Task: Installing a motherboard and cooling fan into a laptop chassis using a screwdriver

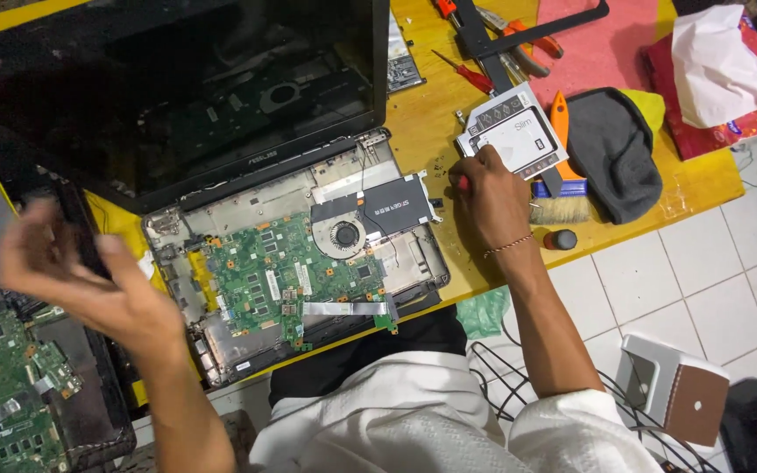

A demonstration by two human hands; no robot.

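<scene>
An opened laptop (247, 158) lies on the yellow table (431, 123), its green circuit board (282, 271) and round fan (343, 235) bare. My right hand (491, 200) rests on the table just right of the laptop base, fingers closed around a small red-handled tool, next to a silver drive caddy (512, 131). My left hand (72, 271) hovers blurred in the air left of the laptop, fingers spread, holding nothing.
A second bare circuit board (6, 394) lies at the lower left. A red screwdriver (466, 72), orange-handled pliers (527, 39), a brush (561, 197), a grey cloth (615, 158) and a red tissue pack (720, 79) crowd the table's right end. Tiled floor lies beyond.
</scene>
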